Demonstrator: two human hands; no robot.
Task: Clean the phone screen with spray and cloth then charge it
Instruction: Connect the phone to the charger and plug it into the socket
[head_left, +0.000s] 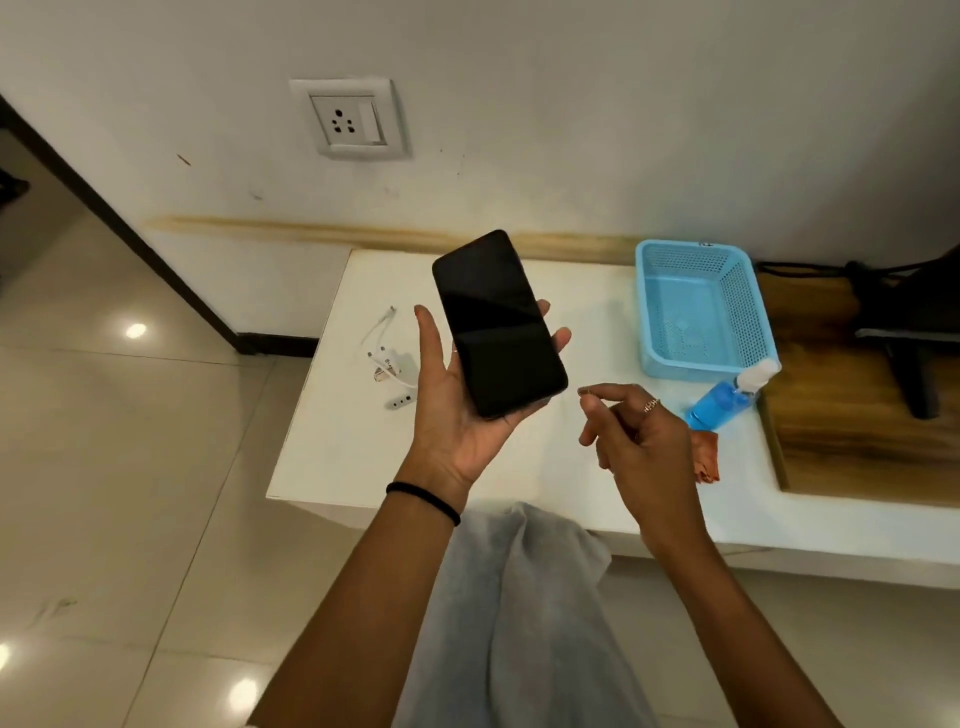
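While the left hand (457, 415) cradles the phone (498, 322) above the white surface (332, 457), screen up, its long axis tilts away toward the wall socket (349, 118). Thumb and fingers (558, 338) curl round its edges. Beside it, the right hand (639, 447) hovers loosely curled, holding nothing, near the spray bottle (724, 402), orange cloth (706, 457) and blue basket (701, 306).

Bare forearms, a black band (423, 501) on the left wrist, a ring (651, 405) on the right hand (641, 441), grey trousers (519, 623)
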